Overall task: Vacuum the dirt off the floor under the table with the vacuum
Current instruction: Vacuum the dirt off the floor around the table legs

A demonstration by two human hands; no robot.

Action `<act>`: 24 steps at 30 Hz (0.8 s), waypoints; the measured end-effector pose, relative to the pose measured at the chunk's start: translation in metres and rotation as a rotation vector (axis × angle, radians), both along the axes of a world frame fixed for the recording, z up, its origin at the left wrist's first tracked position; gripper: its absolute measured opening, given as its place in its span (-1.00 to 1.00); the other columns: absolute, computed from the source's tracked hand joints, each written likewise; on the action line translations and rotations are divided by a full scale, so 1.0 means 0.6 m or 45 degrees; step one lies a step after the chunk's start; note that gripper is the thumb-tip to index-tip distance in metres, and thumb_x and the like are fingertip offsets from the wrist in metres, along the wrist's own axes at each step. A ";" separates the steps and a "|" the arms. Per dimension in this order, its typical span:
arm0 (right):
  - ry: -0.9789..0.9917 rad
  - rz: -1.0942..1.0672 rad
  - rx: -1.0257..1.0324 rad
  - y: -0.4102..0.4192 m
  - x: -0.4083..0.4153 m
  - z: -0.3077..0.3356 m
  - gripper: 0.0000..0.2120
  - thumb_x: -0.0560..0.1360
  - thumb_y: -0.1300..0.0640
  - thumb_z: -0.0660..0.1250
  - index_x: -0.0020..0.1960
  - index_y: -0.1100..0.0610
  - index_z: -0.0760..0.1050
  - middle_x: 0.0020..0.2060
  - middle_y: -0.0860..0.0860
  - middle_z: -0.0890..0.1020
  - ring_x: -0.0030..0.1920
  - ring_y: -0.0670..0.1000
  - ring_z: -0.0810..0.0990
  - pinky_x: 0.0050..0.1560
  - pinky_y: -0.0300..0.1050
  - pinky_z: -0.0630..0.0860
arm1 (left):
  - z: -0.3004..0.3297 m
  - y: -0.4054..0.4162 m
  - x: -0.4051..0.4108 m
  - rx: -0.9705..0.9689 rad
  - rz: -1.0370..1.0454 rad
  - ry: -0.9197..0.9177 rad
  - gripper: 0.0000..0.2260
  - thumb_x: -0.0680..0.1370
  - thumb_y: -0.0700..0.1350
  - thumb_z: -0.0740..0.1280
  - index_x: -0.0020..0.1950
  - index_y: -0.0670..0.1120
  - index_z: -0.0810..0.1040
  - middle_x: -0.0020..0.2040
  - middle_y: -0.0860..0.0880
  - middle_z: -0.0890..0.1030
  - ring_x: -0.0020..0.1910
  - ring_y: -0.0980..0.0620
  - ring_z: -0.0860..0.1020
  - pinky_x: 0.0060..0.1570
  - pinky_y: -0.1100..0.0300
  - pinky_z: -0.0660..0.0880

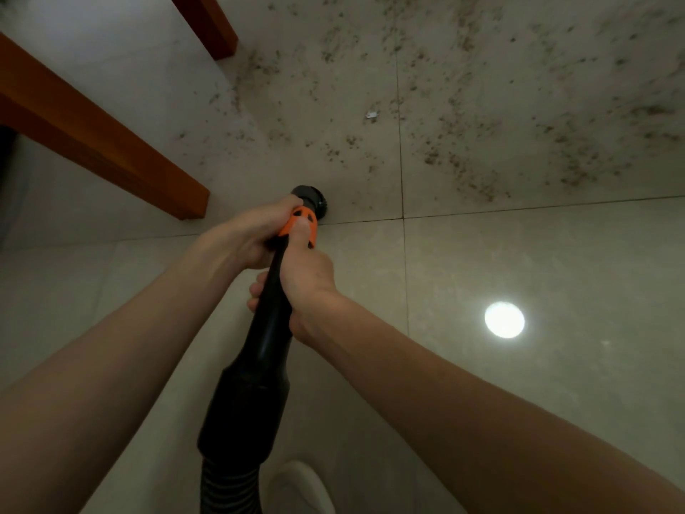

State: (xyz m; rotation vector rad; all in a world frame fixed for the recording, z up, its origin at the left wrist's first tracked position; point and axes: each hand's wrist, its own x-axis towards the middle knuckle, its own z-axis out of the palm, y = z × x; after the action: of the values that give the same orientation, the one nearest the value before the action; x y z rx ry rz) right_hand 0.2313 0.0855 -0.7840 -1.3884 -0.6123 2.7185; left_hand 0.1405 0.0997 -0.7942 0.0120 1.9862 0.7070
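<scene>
A black vacuum wand [268, 328] with an orange collar [300, 226] points down at the pale tiled floor [519, 254]. Its round black nozzle [309, 202] sits at the tile seam near the middle of the view. My left hand [244, 235] grips the wand just behind the orange collar. My right hand [304, 276] grips the black tube below it, thumb lying on the collar. Dark dirt specks [482, 105] are scattered over the tiles beyond and to the right of the nozzle. A small white scrap [371, 114] lies among them.
Two orange-brown wooden table legs stand at the left: a near one [111, 142] and a far one [211, 24]. The ribbed black hose [226, 484] runs down out of the frame. A white shoe tip [300, 487] shows at the bottom. A lamp reflection [504, 319] glares on the floor.
</scene>
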 end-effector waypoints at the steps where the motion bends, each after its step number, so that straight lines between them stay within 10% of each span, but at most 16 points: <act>1: -0.011 -0.009 -0.005 -0.002 0.004 -0.001 -0.49 0.60 -0.24 0.03 -0.16 0.20 0.40 -0.46 0.08 0.44 -0.55 -0.01 0.45 -0.51 -0.20 0.48 | -0.001 -0.001 0.007 -0.002 -0.008 -0.005 -0.71 0.61 0.03 0.16 -0.20 -0.13 0.38 -0.31 -0.09 0.39 -0.38 0.04 0.37 -0.54 0.35 0.37; 24: -0.106 -0.254 0.058 0.030 0.050 -0.008 -0.39 0.59 -0.25 0.03 0.06 0.31 0.49 -0.50 0.10 0.46 -0.61 -0.01 0.45 -0.56 -0.23 0.45 | -0.014 0.056 0.068 0.066 -0.217 -0.031 -0.71 0.61 0.04 0.17 -0.24 -0.10 0.36 -0.37 -0.06 0.35 -0.42 0.06 0.34 -0.57 0.37 0.32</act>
State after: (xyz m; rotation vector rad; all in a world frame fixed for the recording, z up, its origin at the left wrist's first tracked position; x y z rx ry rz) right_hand 0.2614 0.1032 -0.7886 -1.4723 -0.5055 2.4885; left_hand 0.1815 0.1335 -0.8025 0.2007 1.9166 0.6446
